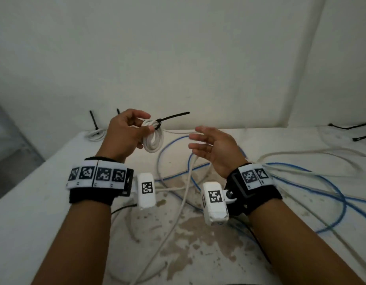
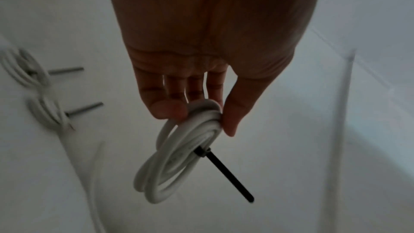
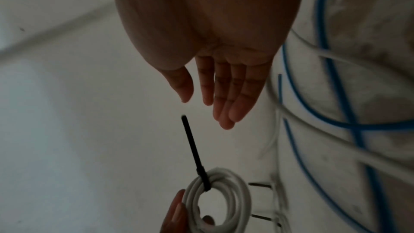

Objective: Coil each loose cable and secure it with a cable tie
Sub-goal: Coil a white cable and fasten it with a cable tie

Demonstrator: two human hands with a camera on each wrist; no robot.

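Observation:
My left hand (image 1: pixel 128 132) holds a small white cable coil (image 1: pixel 154 138) up above the table, pinched between thumb and fingers (image 2: pixel 172 109). A black cable tie (image 1: pixel 172 117) is cinched round the coil (image 2: pixel 179 162), and its long tail (image 2: pixel 230 176) sticks out to the right. My right hand (image 1: pixel 211 147) hovers open a short way right of the tail, fingers straight (image 3: pixel 226 100), holding nothing. In the right wrist view the tie (image 3: pixel 195 150) points up toward those fingertips from the coil (image 3: pixel 219 199).
Two tied white coils (image 1: pixel 95 134) (image 2: pixel 27 70) with upright black ties lie at the table's back left. Loose blue cable (image 1: pixel 301 182) and white cable (image 1: pixel 178 212) sprawl over the stained table (image 1: pixel 34 202). Spare black ties (image 1: pixel 346 127) lie at the back right.

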